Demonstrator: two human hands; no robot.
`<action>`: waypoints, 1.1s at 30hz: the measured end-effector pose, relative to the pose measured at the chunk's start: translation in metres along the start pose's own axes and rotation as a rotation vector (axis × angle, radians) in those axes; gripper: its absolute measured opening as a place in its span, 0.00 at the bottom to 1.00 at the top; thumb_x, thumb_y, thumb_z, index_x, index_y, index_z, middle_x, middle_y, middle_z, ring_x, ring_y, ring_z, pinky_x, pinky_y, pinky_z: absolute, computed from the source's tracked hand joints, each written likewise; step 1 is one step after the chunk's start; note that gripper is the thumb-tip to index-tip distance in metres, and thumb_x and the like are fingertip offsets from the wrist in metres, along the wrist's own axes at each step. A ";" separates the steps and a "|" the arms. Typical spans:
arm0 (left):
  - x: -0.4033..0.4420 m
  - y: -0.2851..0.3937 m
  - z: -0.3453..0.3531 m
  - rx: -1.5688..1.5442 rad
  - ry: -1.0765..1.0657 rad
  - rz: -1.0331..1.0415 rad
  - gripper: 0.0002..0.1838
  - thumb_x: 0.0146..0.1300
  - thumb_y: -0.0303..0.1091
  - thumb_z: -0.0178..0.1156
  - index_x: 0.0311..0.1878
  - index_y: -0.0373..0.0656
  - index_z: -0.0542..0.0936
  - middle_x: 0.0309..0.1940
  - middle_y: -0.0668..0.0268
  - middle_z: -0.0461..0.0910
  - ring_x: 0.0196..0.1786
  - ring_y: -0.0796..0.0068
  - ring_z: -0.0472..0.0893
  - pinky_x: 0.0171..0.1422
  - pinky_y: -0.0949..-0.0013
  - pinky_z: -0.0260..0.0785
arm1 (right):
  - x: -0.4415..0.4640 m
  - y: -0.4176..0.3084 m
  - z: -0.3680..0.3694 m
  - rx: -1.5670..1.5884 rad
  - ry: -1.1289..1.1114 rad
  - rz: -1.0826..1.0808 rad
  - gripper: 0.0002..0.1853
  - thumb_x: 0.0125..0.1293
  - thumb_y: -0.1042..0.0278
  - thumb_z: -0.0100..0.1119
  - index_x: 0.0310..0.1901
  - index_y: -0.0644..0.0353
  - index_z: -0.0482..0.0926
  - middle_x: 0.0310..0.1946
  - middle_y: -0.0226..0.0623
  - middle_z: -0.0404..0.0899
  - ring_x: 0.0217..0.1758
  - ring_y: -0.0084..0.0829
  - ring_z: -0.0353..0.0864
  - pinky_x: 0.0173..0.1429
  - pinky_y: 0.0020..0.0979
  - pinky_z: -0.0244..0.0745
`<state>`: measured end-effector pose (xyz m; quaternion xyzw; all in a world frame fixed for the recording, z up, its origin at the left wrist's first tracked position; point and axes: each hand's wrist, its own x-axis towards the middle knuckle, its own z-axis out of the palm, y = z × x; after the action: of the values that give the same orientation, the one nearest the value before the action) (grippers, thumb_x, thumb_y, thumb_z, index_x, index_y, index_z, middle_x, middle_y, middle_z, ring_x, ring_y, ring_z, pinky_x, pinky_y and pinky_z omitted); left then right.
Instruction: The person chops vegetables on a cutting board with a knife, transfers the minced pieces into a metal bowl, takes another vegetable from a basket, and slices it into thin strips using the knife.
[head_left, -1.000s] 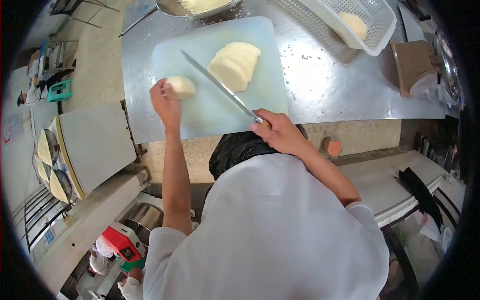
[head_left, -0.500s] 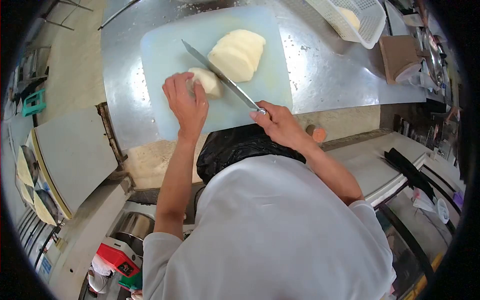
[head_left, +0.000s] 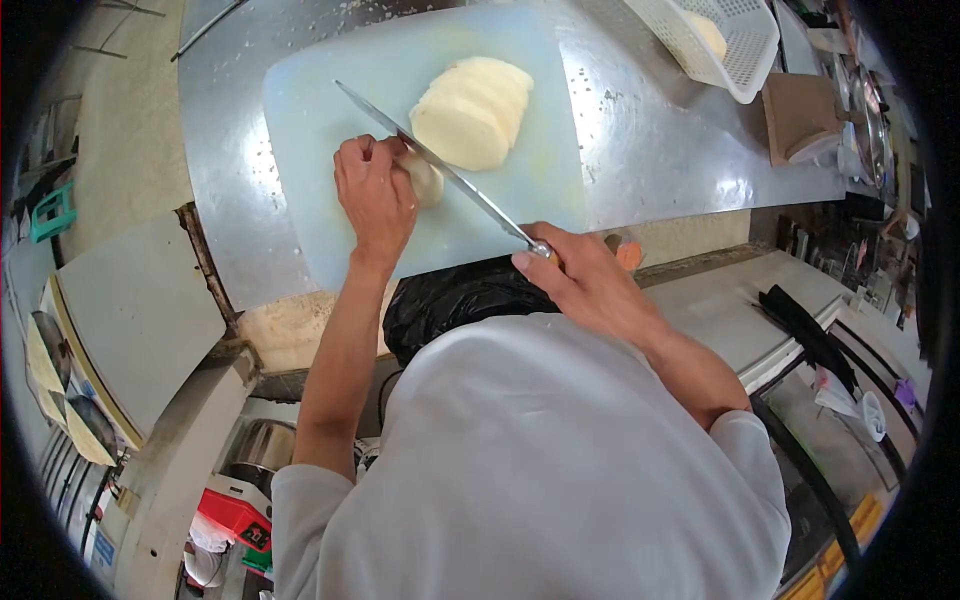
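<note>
On a pale cutting board [head_left: 330, 90] my left hand [head_left: 376, 190] has its fingers curled on a pale, rounded piece [head_left: 427, 182], partly hidden under them. My right hand [head_left: 590, 277] is wrapped round the handle of a long knife [head_left: 465, 187]. The blade points up and to the left, passing over the upper edge of the piece close to my left fingertips; whether it touches is hard to tell. Several pale slices [head_left: 475, 112] lean together in a stack on the board, just right of the blade.
The board lies on a metal table [head_left: 660, 150] dotted with small bits. A white perforated basket [head_left: 745, 60] with a pale piece inside stands at the upper right, near a brown block [head_left: 800, 115]. A black plastic bag [head_left: 450, 305] hangs below the table's front edge.
The rounded piece has moved right, towards the slices, with my left hand. The knife's blade has come over the piece. The view has shifted, moving the table slightly left and up.
</note>
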<state>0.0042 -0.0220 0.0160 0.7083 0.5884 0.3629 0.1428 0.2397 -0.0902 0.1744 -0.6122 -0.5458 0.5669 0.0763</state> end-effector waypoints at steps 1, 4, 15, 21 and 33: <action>0.000 0.000 0.000 -0.004 -0.006 -0.001 0.13 0.59 0.22 0.55 0.45 0.40 0.84 0.44 0.55 0.72 0.49 0.52 0.74 0.58 0.50 0.68 | 0.014 0.006 0.003 -0.009 0.001 -0.050 0.22 0.80 0.54 0.56 0.56 0.70 0.81 0.24 0.53 0.80 0.28 0.48 0.82 0.38 0.45 0.74; -0.007 -0.002 0.001 -0.007 0.010 0.003 0.12 0.59 0.22 0.55 0.45 0.39 0.83 0.43 0.55 0.72 0.49 0.51 0.73 0.58 0.50 0.68 | 0.067 0.026 0.030 0.000 0.017 -0.156 0.22 0.80 0.53 0.56 0.56 0.69 0.81 0.24 0.52 0.78 0.28 0.46 0.78 0.38 0.44 0.73; -0.007 -0.003 0.001 -0.046 -0.029 -0.057 0.13 0.59 0.21 0.54 0.46 0.38 0.82 0.44 0.52 0.71 0.51 0.50 0.72 0.60 0.50 0.68 | 0.067 0.020 0.028 0.035 -0.006 -0.121 0.26 0.79 0.52 0.58 0.62 0.70 0.80 0.23 0.46 0.76 0.26 0.35 0.75 0.36 0.39 0.72; -0.002 -0.001 0.005 -0.059 0.031 -0.062 0.13 0.58 0.19 0.55 0.45 0.38 0.82 0.44 0.52 0.72 0.51 0.50 0.73 0.60 0.50 0.68 | 0.054 -0.020 0.006 0.027 -0.066 -0.044 0.24 0.78 0.53 0.56 0.56 0.72 0.80 0.26 0.58 0.82 0.32 0.55 0.86 0.41 0.48 0.77; -0.005 -0.002 0.005 -0.063 0.035 -0.077 0.12 0.58 0.19 0.54 0.45 0.36 0.81 0.44 0.52 0.72 0.51 0.48 0.73 0.58 0.49 0.69 | 0.050 -0.026 0.003 0.036 -0.086 -0.027 0.23 0.79 0.54 0.57 0.56 0.72 0.80 0.29 0.59 0.83 0.35 0.57 0.86 0.42 0.48 0.78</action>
<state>0.0056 -0.0253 0.0092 0.6738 0.6058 0.3880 0.1687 0.2103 -0.0435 0.1617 -0.5784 -0.5467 0.6012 0.0716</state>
